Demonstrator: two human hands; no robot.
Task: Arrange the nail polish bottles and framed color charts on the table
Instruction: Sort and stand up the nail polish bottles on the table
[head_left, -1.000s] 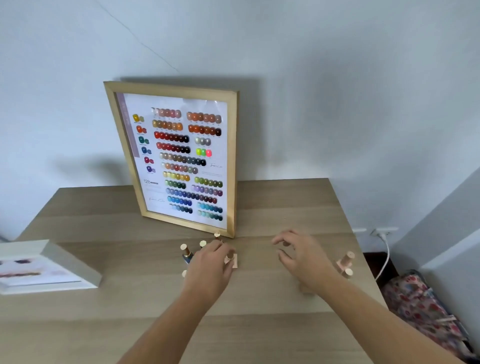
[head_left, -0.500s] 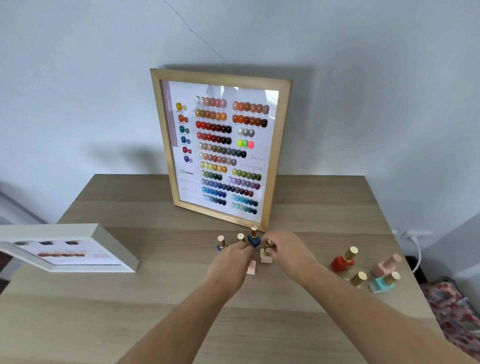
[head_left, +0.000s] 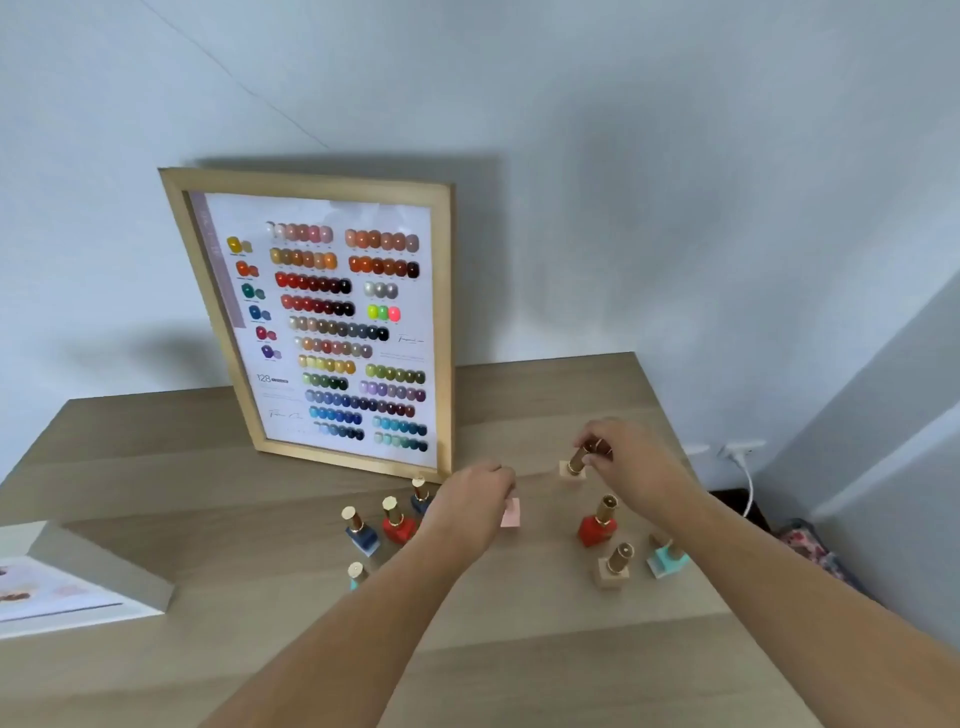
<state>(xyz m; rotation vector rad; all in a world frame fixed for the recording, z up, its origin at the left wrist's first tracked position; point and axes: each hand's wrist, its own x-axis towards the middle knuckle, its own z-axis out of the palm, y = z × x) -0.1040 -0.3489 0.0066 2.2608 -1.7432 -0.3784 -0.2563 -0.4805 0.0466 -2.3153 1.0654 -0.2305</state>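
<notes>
A wood-framed color chart (head_left: 332, 322) leans upright against the wall at the back of the wooden table (head_left: 208, 493). A white-framed chart (head_left: 78, 587) lies flat at the left edge. My left hand (head_left: 467, 512) is closed on a pale pink bottle (head_left: 510, 513); its cap is hidden by my fingers. My right hand (head_left: 628, 457) grips the gold cap of a beige bottle (head_left: 573, 465), which is tilted. Left of my left hand stand a blue bottle (head_left: 361, 532), a red bottle (head_left: 397, 522) and a dark blue bottle (head_left: 420, 496). A teal bottle (head_left: 356, 574) shows beside my left forearm.
Under my right forearm stand a red bottle (head_left: 597, 522), a tan bottle (head_left: 613, 566) and a mint bottle (head_left: 667, 558). The table's right edge is close to them. A wall socket with a white cable (head_left: 740, 457) and a patterned bag (head_left: 810, 545) lie beyond that edge.
My right hand has carried the beige bottle to the right, away from the cluster. My left hand stays on the pink bottle. The camera view has swung right.
</notes>
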